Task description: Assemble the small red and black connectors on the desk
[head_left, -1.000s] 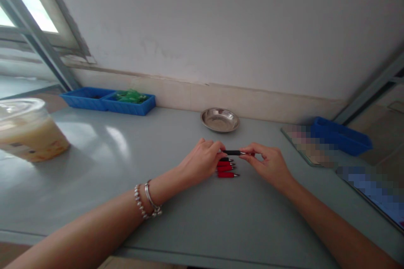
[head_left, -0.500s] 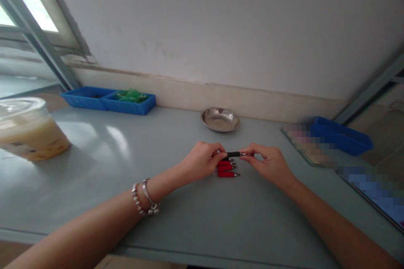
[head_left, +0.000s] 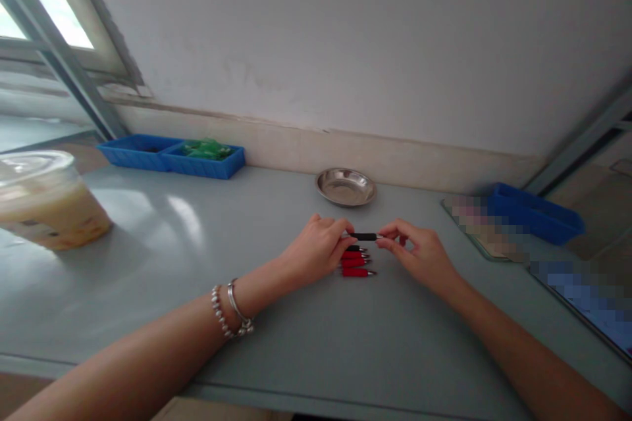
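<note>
Left hand (head_left: 316, 250), right hand (head_left: 419, 254): fingers pinching slim black pen (head_left: 365, 236) from each end, just above red pens (head_left: 356, 263); keep pinch gentle, level.

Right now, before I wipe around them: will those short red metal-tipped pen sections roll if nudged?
The short red pen sections will probably roll: they look round, with nothing visible chocking them. The smooth grey tabletop suggests easy sliding too. Lying close together, one pushed would likely knock its neighbours.

Silver bangle (head_left: 236, 308), beaded bracelet (head_left: 220, 314) on left wrist (head_left: 247, 297)
</note>
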`<state>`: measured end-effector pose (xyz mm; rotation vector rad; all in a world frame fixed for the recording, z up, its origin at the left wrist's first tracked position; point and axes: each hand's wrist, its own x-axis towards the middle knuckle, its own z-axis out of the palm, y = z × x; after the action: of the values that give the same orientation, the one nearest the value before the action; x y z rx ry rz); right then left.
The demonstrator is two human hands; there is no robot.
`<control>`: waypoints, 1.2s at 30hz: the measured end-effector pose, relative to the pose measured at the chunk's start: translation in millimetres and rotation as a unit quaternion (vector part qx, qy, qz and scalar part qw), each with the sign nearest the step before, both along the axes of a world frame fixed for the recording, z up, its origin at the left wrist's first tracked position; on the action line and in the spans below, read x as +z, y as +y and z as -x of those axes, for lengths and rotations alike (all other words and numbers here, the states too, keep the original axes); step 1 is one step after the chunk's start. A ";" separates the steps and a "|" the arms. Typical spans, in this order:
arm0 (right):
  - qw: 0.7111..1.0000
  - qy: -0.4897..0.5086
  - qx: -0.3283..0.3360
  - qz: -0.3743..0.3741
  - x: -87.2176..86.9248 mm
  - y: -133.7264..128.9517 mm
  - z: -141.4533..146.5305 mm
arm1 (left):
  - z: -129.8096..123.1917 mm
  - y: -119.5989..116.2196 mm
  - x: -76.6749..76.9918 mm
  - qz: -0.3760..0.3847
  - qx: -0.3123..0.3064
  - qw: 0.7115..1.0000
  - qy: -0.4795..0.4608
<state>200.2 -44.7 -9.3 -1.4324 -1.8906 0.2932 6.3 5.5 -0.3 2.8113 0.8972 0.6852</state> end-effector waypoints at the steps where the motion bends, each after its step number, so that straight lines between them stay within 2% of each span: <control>1: 1.000 -0.006 0.001 0.005 0.5 -0.3 0.1 | 0.0 -0.3 0.3 -0.001 0.000 1.000 0.004; 7: 1.000 -0.016 0.002 0.008 1.1 -0.6 1.1 | 0.4 -0.7 -0.4 -0.017 -0.006 1.000 0.014; 11: 0.998 -0.054 0.030 0.006 1.8 -0.6 0.6 | 0.3 -1.3 -0.1 -0.022 -0.008 0.999 0.023; 17: 0.999 -0.038 0.014 0.001 0.0 0.3 -0.1 | 0.3 -1.2 1.0 -0.030 -0.007 0.999 0.030; 24: 0.998 -0.050 0.030 0.007 3.8 -1.6 2.4 | -0.8 -3.6 4.5 -0.045 -0.004 0.998 0.049; 28: 0.999 -0.040 -0.003 0.015 2.8 -1.1 1.0 | -0.1 -0.3 2.7 -0.049 0.027 0.996 0.063; 31: 0.998 -0.038 -0.026 0.032 2.4 -0.7 -2.4 | 2.5 7.7 -1.7 -0.025 0.069 0.995 0.071; 36: 0.988 -0.065 0.065 0.125 10.7 -7.1 -0.9 | 6.1 19.1 -8.4 0.045 0.110 0.990 0.076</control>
<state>201.1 -51.9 1.4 -1.5243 -2.1170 0.5261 0.2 24.6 -8.7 2.7393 1.2459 0.4443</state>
